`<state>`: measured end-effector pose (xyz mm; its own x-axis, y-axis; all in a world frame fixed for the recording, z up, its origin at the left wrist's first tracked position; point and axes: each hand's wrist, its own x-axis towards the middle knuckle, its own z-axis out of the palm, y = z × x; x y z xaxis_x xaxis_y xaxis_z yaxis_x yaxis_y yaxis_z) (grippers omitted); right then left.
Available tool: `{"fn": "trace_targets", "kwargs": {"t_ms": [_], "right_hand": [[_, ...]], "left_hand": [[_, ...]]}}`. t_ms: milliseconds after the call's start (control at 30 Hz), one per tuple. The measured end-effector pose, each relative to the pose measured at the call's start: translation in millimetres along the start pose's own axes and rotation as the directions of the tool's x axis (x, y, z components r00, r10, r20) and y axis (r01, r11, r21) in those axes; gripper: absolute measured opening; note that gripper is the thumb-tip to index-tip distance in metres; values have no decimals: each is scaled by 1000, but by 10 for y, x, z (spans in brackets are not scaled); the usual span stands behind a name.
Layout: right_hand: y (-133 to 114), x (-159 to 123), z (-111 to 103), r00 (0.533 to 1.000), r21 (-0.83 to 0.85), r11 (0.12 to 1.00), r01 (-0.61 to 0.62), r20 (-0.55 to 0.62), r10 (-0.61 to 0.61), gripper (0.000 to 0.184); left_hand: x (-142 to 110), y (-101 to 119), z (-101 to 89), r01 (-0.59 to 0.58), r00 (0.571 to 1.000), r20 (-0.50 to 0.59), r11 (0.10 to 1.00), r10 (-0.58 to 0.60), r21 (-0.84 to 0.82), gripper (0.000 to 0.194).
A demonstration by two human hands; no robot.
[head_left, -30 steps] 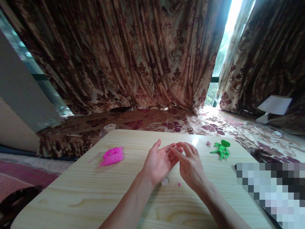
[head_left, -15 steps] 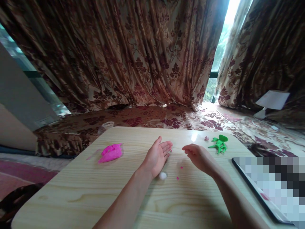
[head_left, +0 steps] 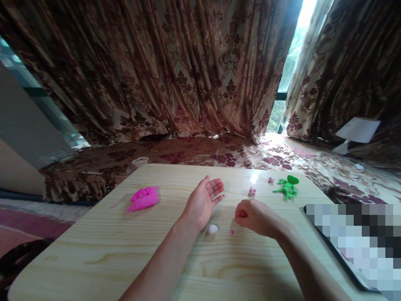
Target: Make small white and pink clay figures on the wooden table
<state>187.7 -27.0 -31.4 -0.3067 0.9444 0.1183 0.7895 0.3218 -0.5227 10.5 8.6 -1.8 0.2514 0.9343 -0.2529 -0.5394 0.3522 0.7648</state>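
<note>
My left hand (head_left: pixel 205 200) is held palm up above the table, fingers stretched and nothing gripped. A tiny pink bit (head_left: pixel 224 195) shows by its little fingertip; I cannot tell if it touches. Close to that wrist lies a white clay ball (head_left: pixel 213 229). My right hand (head_left: pixel 252 217) is low over the tabletop with fingers curled together, and their tips are hidden. Just left of it sits a small pink piece of clay (head_left: pixel 232 232). Beyond the right hand stands a small white lump with pink spots (head_left: pixel 252 191).
On the left is a bag of pink clay (head_left: pixel 144 200). A green clay figure (head_left: pixel 286 188) and a small pinkish lump (head_left: pixel 271 180) lie at the back right. A tablet-like slab with a blurred screen (head_left: pixel 354 246) occupies the right edge. A clear cup (head_left: pixel 139 162) stands behind the table (head_left: pixel 94 246).
My right hand has come down and nearer, its fingers curling over where a pink bit lay. The spotted lump behind it has come into view. My left hand has barely moved.
</note>
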Motion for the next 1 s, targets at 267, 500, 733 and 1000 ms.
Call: {"fn": "trace_targets", "kwargs": {"t_ms": [267,500,733,1000], "right_hand": [[-129,123,-67,934,259,961,93,-356,5,12],[-217,153,74,858,206,938,279,-493,-147,19],[-310,107,67,822,-79,962,261,-505,-265,25],[-372,81,54,829,-208,954,215,-478,-291,36]], "left_hand": [[-43,-72,54,189,973,142,982,-183,-28,42],[-83,-120,65,292,887,410,947,-214,-136,47],[-117,-28,44,319,884,433,904,-175,-285,47],[-147,33,51,312,883,446,892,-146,-326,49]]}}
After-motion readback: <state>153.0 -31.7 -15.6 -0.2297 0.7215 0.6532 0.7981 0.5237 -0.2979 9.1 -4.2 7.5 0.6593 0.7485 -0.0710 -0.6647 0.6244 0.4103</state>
